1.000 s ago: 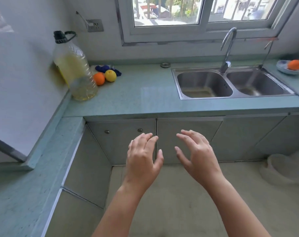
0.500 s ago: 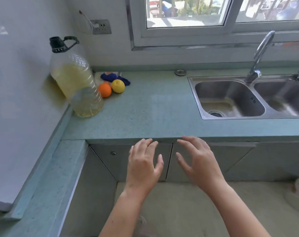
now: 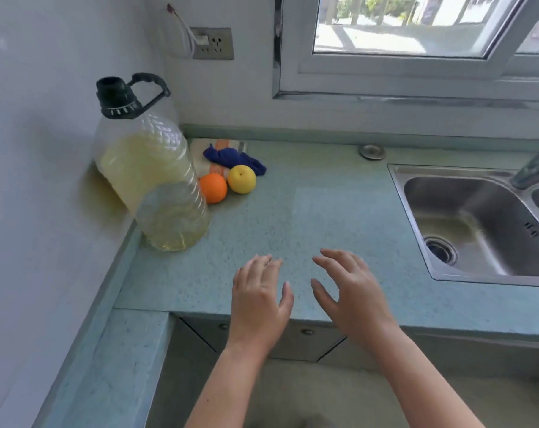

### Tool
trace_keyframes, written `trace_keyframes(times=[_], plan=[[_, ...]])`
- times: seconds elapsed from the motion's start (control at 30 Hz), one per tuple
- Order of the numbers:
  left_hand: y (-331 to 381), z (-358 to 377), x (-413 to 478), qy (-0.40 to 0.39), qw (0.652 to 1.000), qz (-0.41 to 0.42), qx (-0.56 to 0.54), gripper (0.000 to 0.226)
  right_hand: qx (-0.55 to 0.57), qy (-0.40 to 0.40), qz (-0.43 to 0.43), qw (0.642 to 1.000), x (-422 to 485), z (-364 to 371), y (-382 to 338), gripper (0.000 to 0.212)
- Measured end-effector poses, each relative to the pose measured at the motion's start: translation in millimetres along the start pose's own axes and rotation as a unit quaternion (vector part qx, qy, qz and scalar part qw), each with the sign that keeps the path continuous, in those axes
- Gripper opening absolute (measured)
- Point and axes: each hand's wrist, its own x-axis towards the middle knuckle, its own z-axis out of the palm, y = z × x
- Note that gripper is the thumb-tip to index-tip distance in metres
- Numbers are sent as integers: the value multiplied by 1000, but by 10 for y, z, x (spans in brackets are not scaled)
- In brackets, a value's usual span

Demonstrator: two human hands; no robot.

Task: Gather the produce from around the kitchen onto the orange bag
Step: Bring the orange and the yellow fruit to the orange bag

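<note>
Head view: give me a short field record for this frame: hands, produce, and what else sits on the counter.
left hand: open, fingers spread, holding nothing, over the front edge of the speckled green countertop
right hand: open, empty, beside the left
produce: round orange fruit and round yellow fruit, side by side near the back wall
neighbours: crumpled blue cloth behind them; large clear plastic oil bottle with black cap on their left
sink: stainless steel basin at the right

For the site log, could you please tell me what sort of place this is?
Most likely a home kitchen: a steel sink with a tap set in a green countertop, and a large oil bottle in the corner.
</note>
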Motion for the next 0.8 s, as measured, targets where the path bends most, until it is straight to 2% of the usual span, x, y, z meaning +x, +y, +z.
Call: trace_keyframes(times=[0.37,0.57,0.8], plan=[[-540,245,973,6,996,-81,28,48,47,-66,-41,996,1306,572,273,36],[-879,416,1564,16,994,-94,54,47,79,-75,-71,991,2020,946,451,32],[-1226,644,2050,28,989,-127,75,48,114,-104,-88,984,2627,1408,589,41]])
